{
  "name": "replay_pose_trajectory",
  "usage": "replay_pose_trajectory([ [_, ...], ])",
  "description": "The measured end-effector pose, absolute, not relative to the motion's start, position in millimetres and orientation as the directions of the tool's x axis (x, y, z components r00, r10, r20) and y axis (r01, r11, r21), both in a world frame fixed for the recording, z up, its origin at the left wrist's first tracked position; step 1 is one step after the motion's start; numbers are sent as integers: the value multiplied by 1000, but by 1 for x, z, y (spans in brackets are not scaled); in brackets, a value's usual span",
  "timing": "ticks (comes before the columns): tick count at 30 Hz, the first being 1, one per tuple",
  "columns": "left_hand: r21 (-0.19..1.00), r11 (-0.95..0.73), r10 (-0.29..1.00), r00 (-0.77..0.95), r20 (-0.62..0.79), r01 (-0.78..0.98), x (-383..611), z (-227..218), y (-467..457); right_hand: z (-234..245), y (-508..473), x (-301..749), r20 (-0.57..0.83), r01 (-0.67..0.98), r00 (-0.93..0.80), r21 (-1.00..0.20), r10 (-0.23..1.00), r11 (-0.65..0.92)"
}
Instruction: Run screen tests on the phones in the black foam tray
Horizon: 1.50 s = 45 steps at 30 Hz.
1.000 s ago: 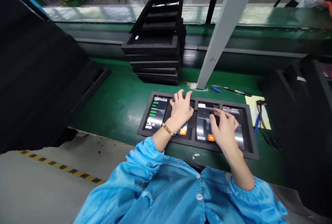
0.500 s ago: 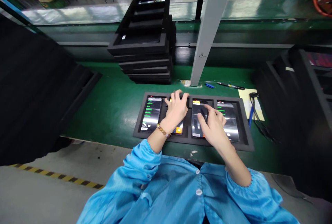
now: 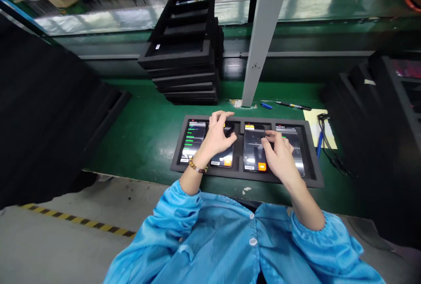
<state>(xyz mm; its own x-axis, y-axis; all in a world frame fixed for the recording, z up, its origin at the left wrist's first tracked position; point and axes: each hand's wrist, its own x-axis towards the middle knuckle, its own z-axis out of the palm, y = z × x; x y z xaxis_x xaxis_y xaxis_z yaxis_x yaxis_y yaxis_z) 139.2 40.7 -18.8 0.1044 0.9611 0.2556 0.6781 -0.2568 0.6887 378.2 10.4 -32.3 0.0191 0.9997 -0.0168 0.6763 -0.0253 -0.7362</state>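
Observation:
A black foam tray (image 3: 314, 161) lies on the green bench with several smartphones in its slots. My left hand (image 3: 219, 135) hovers over the second phone (image 3: 222, 160), thumb and fingers spread, holding nothing. To its left is the first phone (image 3: 193, 141), with green lines on its screen. Above the gap between the third phone (image 3: 253, 148) and the rightmost phone (image 3: 300, 163), my right hand (image 3: 279, 154) is loosely bent with thumb and forefinger apart. Orange patches show on the second and third screens. Whether a right fingertip touches the glass, I cannot tell.
A stack of black trays (image 3: 184, 62) stands behind, left of a grey post (image 3: 266, 34). More dark stacks rise at far left (image 3: 49, 113) and right (image 3: 371, 135). A blue cap (image 3: 266, 105), a pen (image 3: 292, 106), yellow paper (image 3: 317, 119) and black cables (image 3: 329, 148) lie at back right.
My left hand has shifted slightly left, its thumb now swung to the right. My right hand has drawn right off the third phone, uncovering more of its screen and an orange patch.

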Motion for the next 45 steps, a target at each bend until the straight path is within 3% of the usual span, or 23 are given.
replay_pose_trajectory([
  [6,666,-271,952,92,291,695,116,-8,29,-22,7,418,62,628,-52,-774,997,81],
  [12,573,-59,913,-187,361,817,35,-15,-20,-34,-17,492,255,662,81,-736,964,139],
  [17,429,-44,944,-103,313,902,13,-33,-42,-46,-23,496,291,757,-121,-591,949,278],
  [22,380,-34,970,-61,236,925,18,-36,-39,-49,-16,493,224,825,-121,-519,967,223],
  [29,339,-37,975,-41,220,940,19,-34,-37,-46,-15,492,180,831,-118,-520,977,196],
  [34,384,-191,952,75,297,904,47,-22,-38,-43,-23,497,232,761,-101,-609,967,226],
  [40,417,-309,949,246,198,855,86,-18,-29,-45,-25,500,215,781,-177,-563,961,270],
  [45,414,-254,967,219,132,874,94,-23,-16,-46,-18,495,188,813,-143,-537,972,223],
])
